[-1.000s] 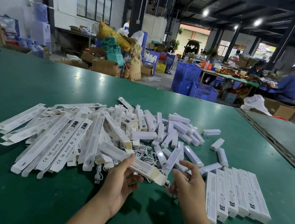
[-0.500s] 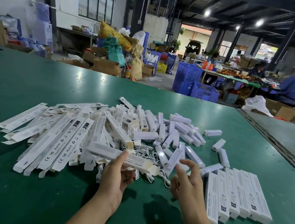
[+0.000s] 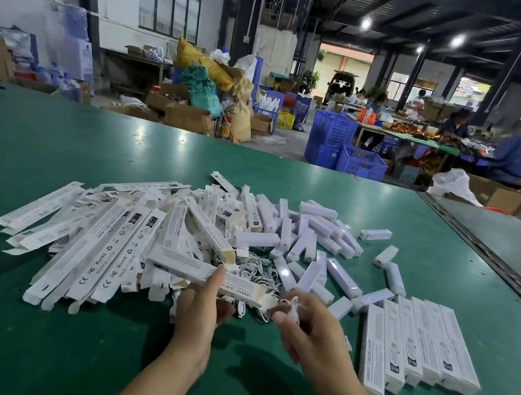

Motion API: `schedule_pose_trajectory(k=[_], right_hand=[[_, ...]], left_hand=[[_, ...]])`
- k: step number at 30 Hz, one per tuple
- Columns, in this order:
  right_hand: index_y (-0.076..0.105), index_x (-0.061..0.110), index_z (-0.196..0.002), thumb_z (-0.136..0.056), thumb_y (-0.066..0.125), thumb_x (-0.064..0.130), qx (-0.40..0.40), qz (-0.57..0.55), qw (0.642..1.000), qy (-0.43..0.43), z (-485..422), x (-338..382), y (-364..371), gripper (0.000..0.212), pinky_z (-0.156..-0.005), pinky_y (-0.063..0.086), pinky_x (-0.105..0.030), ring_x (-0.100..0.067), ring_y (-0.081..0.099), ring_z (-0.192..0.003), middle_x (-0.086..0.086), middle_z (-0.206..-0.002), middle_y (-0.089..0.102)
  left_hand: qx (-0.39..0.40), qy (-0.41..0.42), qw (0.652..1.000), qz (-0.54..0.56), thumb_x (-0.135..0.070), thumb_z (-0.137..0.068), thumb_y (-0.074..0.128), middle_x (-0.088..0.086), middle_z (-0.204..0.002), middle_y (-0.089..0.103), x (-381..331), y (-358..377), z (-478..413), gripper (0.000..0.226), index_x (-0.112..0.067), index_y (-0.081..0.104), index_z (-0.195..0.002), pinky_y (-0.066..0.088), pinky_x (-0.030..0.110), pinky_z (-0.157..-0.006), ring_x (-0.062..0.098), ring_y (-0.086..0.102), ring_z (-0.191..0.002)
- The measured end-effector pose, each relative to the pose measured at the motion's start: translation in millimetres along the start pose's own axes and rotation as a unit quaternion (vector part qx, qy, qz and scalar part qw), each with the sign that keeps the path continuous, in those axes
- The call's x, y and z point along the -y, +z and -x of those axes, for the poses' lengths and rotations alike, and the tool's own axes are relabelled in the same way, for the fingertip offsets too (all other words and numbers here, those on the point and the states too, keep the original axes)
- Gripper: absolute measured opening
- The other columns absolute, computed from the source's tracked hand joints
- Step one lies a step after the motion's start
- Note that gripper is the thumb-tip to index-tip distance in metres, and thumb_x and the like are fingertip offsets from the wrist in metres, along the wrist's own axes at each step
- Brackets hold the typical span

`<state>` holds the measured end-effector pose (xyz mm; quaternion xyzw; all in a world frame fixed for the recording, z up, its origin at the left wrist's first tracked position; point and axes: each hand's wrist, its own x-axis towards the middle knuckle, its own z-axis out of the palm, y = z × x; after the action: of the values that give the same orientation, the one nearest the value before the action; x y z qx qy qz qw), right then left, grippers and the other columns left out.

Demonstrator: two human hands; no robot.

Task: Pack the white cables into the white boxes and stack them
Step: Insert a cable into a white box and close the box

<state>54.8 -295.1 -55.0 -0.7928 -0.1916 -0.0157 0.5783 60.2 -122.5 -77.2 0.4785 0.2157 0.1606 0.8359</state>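
Left hand [image 3: 197, 308] thumb-up around white box [image 3: 182, 265].

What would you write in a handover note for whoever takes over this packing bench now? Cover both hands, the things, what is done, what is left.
Left hand grips an open-ended white box. Right hand pinches a coiled white cable at the box's open end, not yet inside.
Flat boxes are piled at the left of the green table; loose cables and short white bars lie in the middle.
Done: closed boxes lie side by side at the right.
Left: insert the cable, close the box, add it to the row, work through the pile.
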Motion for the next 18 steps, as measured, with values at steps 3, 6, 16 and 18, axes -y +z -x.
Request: schedule_pose_trajectory(k=[3, 6, 16, 18], right_hand=[[0.069, 0.041, -0.106, -0.087, 0.072, 0.021, -0.036, 0.017, 0.999, -0.007, -1.2, -1.6, 3.1, 0.028, -0.046, 0.041, -0.026, -0.009, 0.045, -0.045, 0.010, -0.062, 0.057], [0.058, 0.046, -0.118, -0.087, 0.071, 0.022, -0.051, 0.020, 0.998, -0.012, -2.7, -1.8, 4.6, 0.041, -0.049, 0.046, -0.024, -0.008, 0.048, -0.046, 0.025, -0.078, 0.055], [0.052, 0.029, -0.109, -0.091, 0.067, 0.024, -0.041, 0.045, 0.998, 0.028, -5.2, -8.8, 2.6, 0.024, -0.063, 0.052, -0.025, -0.002, 0.059, -0.064, 0.009, -0.092, 0.070], [0.064, 0.025, -0.097, -0.086, 0.074, 0.021, -0.052, 0.031, 0.998, 0.033, -6.2, -9.8, 2.6, 0.015, -0.058, 0.052, -0.025, -0.008, 0.060, -0.057, 0.005, -0.080, 0.072]], left_hand=[[0.001, 0.017, 1.000, -0.007, -0.029, -0.095, 0.066, 0.001, -0.071, 0.067, 0.0, 1.2, 2.2, 0.017, -0.013, 0.067, -0.093, 0.049, 0.028, -0.053, 0.017, 0.056, -0.061], [0.008, 0.027, 0.999, -0.016, -0.028, -0.095, 0.066, -0.002, -0.066, 0.067, 0.2, 2.7, 4.6, 0.016, -0.012, 0.068, -0.091, 0.048, 0.025, -0.048, 0.015, 0.056, -0.059], [0.033, 0.066, 0.996, -0.046, -0.026, -0.097, 0.063, -0.008, -0.060, 0.066, 1.4, 4.3, 9.7, 0.016, -0.014, 0.068, -0.088, 0.049, 0.022, -0.049, 0.006, 0.055, -0.050], [0.031, 0.071, 0.996, -0.047, -0.026, -0.097, 0.063, -0.008, -0.060, 0.066, 1.6, 4.2, 9.0, 0.017, -0.014, 0.068, -0.087, 0.049, 0.024, -0.051, 0.007, 0.056, -0.050]])
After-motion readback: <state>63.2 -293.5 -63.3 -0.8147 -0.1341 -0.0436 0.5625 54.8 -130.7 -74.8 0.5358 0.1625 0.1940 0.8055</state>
